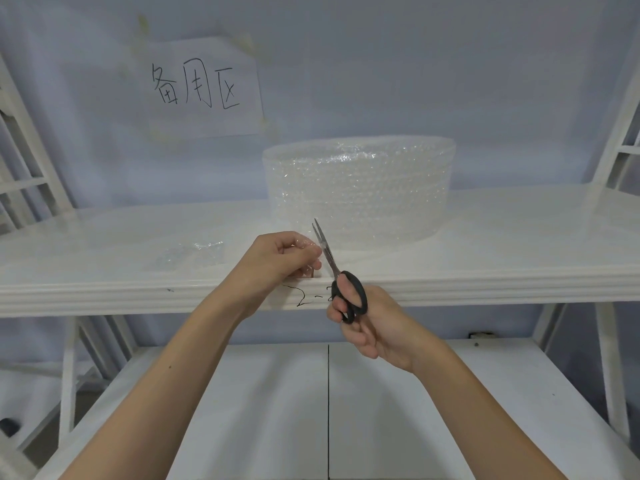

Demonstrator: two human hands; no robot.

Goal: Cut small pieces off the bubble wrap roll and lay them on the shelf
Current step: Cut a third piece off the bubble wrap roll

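A big clear bubble wrap roll (360, 188) stands upright on the white shelf (485, 251), right of centre. Its loose end comes forward toward the shelf's front edge, where my left hand (277, 259) pinches a strip of it (308, 258). My right hand (363, 323) holds black-handled scissors (337, 275), with the blades slightly apart and pointing up at the wrap just right of my left fingers. A few cut pieces of bubble wrap (190, 256) lie flat on the shelf to the left.
A paper sign with handwritten characters (204, 90) is taped to the pale wall behind. White frame posts (620, 126) rise at both sides. A lower white shelf board (329, 410) runs beneath my arms. Black scribbles (301, 296) mark the upper shelf's front edge.
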